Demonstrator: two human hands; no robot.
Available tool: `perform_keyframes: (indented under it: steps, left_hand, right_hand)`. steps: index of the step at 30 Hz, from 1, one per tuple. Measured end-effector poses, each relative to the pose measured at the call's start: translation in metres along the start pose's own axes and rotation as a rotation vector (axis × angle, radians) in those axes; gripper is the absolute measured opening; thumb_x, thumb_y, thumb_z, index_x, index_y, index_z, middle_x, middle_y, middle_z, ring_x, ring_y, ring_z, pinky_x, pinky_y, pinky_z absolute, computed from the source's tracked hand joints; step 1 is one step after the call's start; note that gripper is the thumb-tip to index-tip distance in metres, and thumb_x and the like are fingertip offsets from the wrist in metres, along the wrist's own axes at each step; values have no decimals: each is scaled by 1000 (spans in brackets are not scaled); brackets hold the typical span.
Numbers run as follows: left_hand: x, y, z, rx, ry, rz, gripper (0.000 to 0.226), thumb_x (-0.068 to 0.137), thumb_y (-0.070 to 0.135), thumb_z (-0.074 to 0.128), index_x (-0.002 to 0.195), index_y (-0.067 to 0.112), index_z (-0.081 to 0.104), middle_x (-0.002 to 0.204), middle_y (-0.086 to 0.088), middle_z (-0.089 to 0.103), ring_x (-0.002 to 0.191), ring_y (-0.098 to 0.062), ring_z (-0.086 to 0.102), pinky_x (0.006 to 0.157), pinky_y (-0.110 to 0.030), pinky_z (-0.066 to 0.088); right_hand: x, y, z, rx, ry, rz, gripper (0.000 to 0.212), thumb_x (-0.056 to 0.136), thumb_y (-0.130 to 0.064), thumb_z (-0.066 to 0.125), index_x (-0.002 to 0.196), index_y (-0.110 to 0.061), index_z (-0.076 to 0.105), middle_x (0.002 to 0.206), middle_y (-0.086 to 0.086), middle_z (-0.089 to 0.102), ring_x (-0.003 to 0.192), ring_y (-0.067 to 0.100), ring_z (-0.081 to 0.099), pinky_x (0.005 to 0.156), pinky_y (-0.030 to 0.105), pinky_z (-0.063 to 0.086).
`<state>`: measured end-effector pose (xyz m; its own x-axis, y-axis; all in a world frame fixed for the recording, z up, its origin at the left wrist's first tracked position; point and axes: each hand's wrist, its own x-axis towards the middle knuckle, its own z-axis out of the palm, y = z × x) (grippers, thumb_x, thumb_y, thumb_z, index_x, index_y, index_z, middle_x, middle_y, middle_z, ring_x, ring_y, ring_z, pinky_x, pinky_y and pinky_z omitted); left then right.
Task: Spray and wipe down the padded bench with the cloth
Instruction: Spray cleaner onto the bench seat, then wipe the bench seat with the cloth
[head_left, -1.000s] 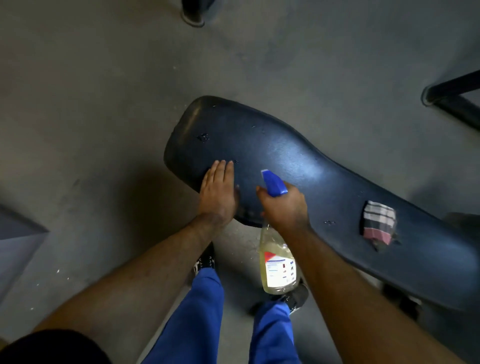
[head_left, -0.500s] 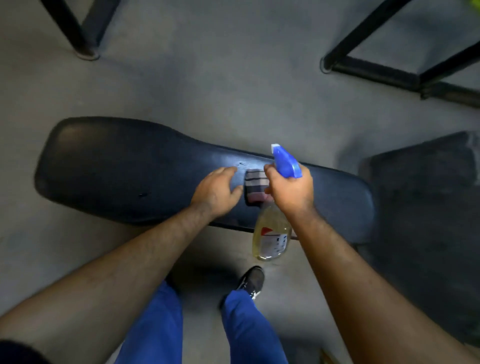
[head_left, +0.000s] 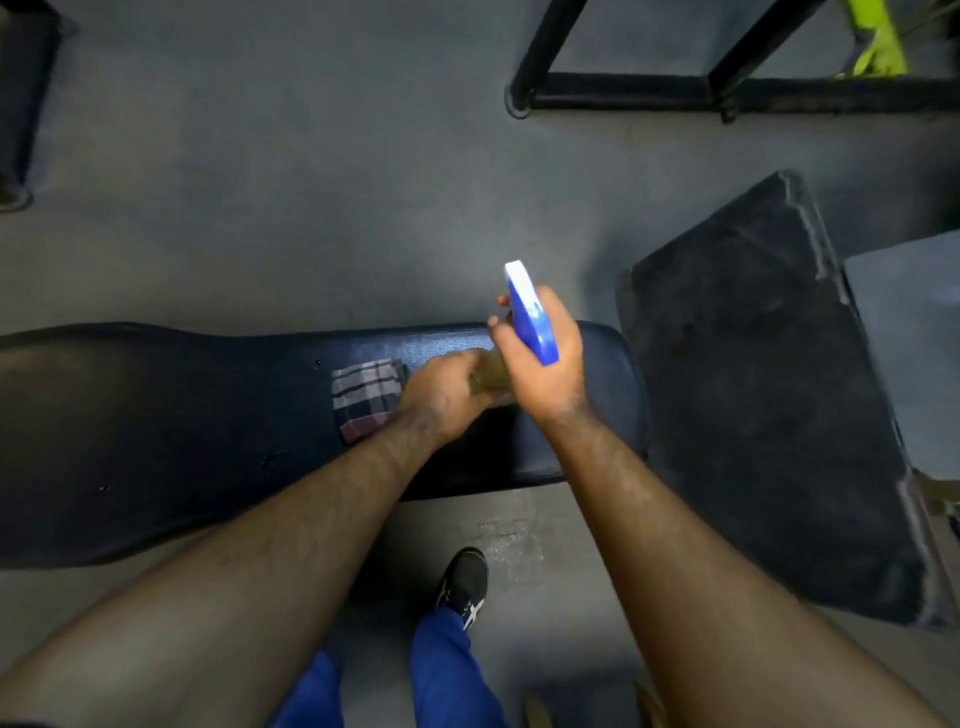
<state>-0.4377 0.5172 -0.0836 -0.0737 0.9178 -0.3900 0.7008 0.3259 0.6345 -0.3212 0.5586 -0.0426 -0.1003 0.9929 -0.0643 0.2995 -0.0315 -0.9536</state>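
The dark padded bench (head_left: 156, 415) runs from the left edge to right of centre. On it lies a folded plaid cloth (head_left: 366, 397). My left hand (head_left: 447, 400) sits over the cloth's right edge with curled fingers that reach the bottle's yellowish body; whether it holds either is hidden. My right hand (head_left: 543, 374) grips the neck of the spray bottle (head_left: 530, 312), whose blue trigger head points away from me above the bench's right end. Most of the bottle's body is hidden between my hands.
A second dark pad (head_left: 769, 415) lies on the grey floor right of the bench, beside a grey block (head_left: 909, 332). A black metal frame (head_left: 623, 91) and a yellow-green part (head_left: 878, 47) stand at the top right. My black shoe (head_left: 465, 582) is below the bench.
My view has shifted right along the bench. My left hand left the bench's wide end and came to the cloth. My right hand raised the bottle over the bench's right end.
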Motion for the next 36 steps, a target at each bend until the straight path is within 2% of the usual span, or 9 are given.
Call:
perform_keyframes:
  steps: [6,10,15,17,21,25,28,32,36]
  left_hand:
    - [7,0,17,2,72,57,36,80,43,74,108,22,66,107,-2,70,98,-24,64,76,-27,43]
    - [10,0,18,26,35,37,37,82,39,73,113,21,64,112,-3,69,103,-23,62,79,-28,44]
    - [-1,-23,10,44,7,-63,59,81,31,74,135,18,54,129,-6,61,115,-24,58,99,-32,46]
    - [-15,-37,5,44,20,-100,57,83,28,73,135,17,54,126,-7,62,111,-23,60,97,-30,46]
    - [-47,-69,-7,32,31,-131,42,85,30,70,124,19,61,118,-2,66,106,-21,63,92,-33,50]
    - [-70,-112,-32,42,100,-144,34,87,27,67,120,20,64,115,-1,68,107,-21,63,92,-34,51]
    - [-70,-158,-53,205,173,-159,40,90,31,61,129,21,55,123,-4,62,114,-26,57,96,-38,47]
    - [-58,-217,-67,359,243,-174,52,89,30,57,139,15,48,139,-10,53,128,-28,47,108,-41,35]
    - [-51,-257,-60,474,199,-150,68,88,40,54,148,14,35,159,-13,26,147,-27,22,120,-46,18]
  right_hand:
    - [3,13,-16,64,-59,35,29,79,2,58,101,-17,62,74,-10,56,66,6,52,66,18,47]
    - [-4,26,-15,77,-44,122,32,77,-19,74,107,-23,64,89,-3,67,82,8,63,80,26,53]
    - [-53,54,-15,-63,70,274,68,71,-32,88,130,-26,54,125,-7,56,111,-3,55,100,16,42]
    - [-81,64,-3,-98,129,402,78,72,-33,87,139,-22,48,132,-2,53,121,9,53,108,27,42]
    - [-121,66,39,19,51,531,54,72,-49,79,117,-30,57,119,-1,63,113,17,61,100,37,52]
    - [-124,61,95,8,-125,390,27,74,-47,71,97,-41,58,104,-14,66,104,11,64,97,40,53]
    - [-107,65,137,-208,-307,214,36,83,-39,70,117,-35,59,121,-6,64,113,14,60,99,43,52]
    - [-72,83,174,-644,-420,-29,64,89,-33,61,150,-23,41,163,8,29,152,28,20,123,48,20]
    - [-61,112,186,-835,-546,-120,69,93,-44,43,158,-31,25,169,6,10,155,28,-1,126,51,4]
